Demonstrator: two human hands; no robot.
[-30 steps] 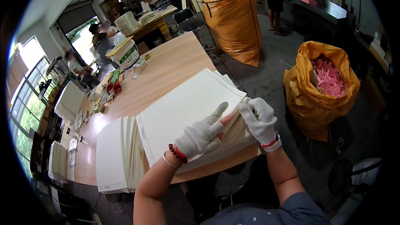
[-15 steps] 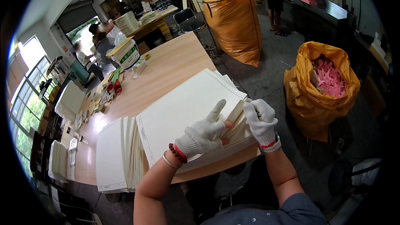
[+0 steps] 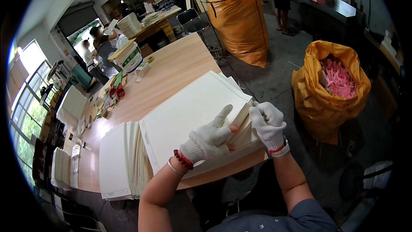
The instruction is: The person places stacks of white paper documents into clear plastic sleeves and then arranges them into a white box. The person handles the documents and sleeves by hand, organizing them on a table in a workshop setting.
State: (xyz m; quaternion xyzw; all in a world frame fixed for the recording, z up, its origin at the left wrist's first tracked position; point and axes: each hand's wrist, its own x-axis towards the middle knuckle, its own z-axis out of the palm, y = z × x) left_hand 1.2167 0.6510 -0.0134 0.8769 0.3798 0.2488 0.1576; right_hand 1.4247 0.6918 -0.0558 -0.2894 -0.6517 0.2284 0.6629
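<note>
A thick stack of large white paper sheets (image 3: 184, 107) lies on the wooden table in front of me, with thin printed lines along its margins. My left hand (image 3: 210, 139), in a white glove with bare fingertips, rests on the near right part of the stack. Its index finger points away from me, while the other fingers curl round the lifted edges of the upper sheets. At the right corner, my gloved right hand (image 3: 268, 120) is closed in a fist against the sheet edges; its fingertips are partly hidden. Between both hands the sheet edges are bent up and fanned.
A second paper stack (image 3: 116, 161) sits to the left. Scraps and red-handled scissors (image 3: 118, 90) lie farther back, near a white bucket (image 3: 128, 56). Right of the table stand an orange sack of pink strips (image 3: 330, 99) and a taller orange sack (image 3: 238, 25). Other people are in the background.
Both my hands keep nearly the same place and grip, and the bent sheet edges shift slightly. In the background at left, two people have changed posture.
</note>
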